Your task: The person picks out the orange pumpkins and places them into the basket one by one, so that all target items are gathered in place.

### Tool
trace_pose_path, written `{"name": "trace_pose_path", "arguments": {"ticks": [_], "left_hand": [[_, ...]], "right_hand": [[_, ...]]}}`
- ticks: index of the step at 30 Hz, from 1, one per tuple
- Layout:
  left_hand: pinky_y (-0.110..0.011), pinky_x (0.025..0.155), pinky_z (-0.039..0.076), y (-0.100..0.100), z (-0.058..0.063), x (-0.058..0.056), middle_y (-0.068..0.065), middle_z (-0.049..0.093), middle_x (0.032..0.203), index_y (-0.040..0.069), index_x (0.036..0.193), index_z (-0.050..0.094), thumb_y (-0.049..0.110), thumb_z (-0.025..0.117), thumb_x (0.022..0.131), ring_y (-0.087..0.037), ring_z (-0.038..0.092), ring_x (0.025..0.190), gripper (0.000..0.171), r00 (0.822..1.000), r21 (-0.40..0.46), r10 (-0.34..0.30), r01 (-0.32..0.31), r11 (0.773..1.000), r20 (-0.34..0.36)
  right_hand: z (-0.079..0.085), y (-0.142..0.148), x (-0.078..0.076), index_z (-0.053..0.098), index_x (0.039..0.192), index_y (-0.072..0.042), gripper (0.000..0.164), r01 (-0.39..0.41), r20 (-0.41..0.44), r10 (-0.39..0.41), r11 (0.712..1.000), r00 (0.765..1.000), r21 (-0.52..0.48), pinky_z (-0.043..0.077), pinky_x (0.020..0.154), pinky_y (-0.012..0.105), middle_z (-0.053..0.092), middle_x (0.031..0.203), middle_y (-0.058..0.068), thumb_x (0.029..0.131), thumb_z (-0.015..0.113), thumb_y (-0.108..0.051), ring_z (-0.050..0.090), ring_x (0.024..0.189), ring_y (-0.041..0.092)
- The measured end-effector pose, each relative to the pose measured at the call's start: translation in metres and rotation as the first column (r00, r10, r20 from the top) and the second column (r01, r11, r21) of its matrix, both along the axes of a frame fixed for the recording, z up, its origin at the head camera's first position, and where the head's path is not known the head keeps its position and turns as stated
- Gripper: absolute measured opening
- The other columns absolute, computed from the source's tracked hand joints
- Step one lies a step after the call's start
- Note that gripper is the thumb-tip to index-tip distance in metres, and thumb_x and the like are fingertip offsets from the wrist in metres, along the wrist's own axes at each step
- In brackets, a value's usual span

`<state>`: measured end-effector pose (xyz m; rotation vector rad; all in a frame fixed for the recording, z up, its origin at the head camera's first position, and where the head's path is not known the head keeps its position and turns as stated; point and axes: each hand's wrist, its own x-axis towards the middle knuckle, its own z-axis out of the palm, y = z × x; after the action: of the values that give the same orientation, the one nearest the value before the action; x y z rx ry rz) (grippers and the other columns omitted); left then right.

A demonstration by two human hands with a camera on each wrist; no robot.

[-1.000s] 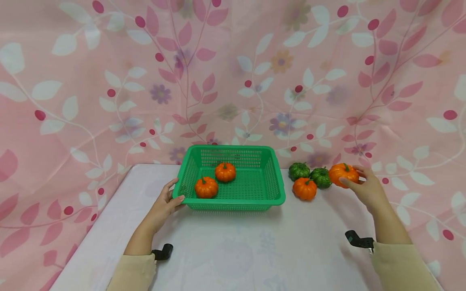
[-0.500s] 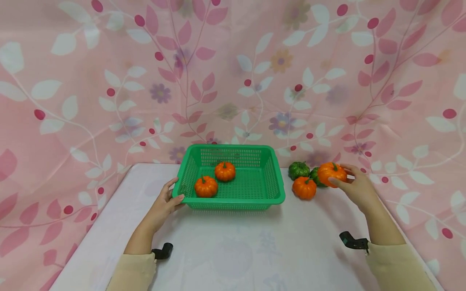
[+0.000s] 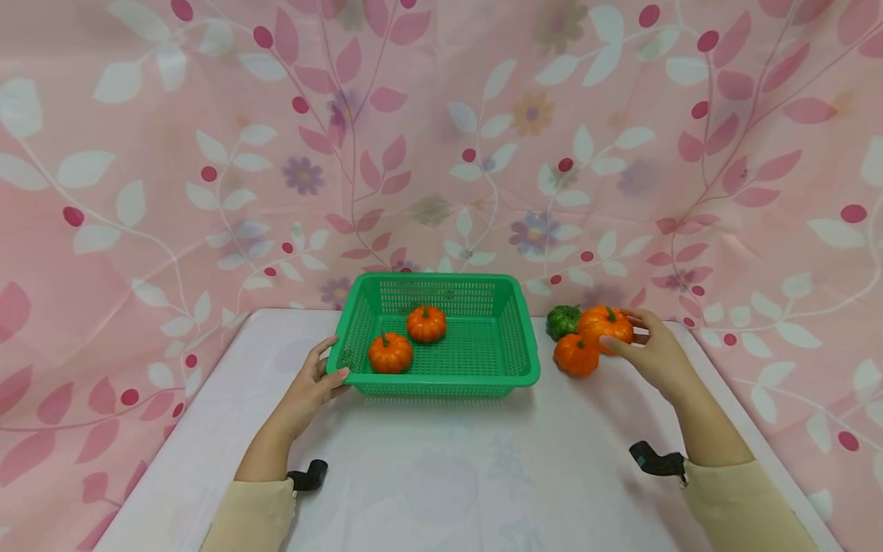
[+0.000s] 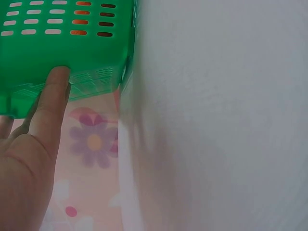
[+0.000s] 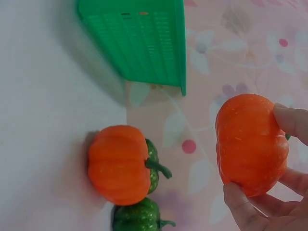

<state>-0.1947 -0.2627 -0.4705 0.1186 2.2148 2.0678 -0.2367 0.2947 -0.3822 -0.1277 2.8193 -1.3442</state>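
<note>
An orange toy pumpkin is held above the table by my right hand; thumb and fingers grip its sides in the right wrist view. Below and left of it sit another orange pumpkin and a green one. A second green pumpkin shows in the right wrist view; the held pumpkin hides it from the head view. My left hand rests with extended fingers against the front-left corner of the green basket. Two orange pumpkins lie inside, on the left.
The basket stands at the back of a white-covered table, close to a pink floral cloth. The loose pumpkins lie just right of the basket. Each wrist wears a black camera mount.
My right hand has carried the held pumpkin leftward toward the basket, and it now covers one green pumpkin in the head view. My left hand and the basket stay put.
</note>
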Motion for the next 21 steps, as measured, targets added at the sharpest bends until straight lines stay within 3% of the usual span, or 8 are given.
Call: {"name": "trace_pose_path", "arguments": {"ticks": [21], "left_hand": [[-0.045,0.106,0.046,-0.001,0.0,0.001,-0.026,0.035,0.149,0.022,0.161,0.009,0.022,0.061,0.102,-0.013,0.059,0.113,0.079,1.0,-0.001,0.001,-0.001,1.0,0.011]], "right_hand": [[0.0,-0.048,0.001,0.036,0.153,-0.011,0.082,-0.09,-0.033,0.09,0.996,0.995,-0.017,0.048,0.098,0.061,0.039,0.151,0.022,0.091,0.071,-0.049,0.044,0.13,0.047]]}}
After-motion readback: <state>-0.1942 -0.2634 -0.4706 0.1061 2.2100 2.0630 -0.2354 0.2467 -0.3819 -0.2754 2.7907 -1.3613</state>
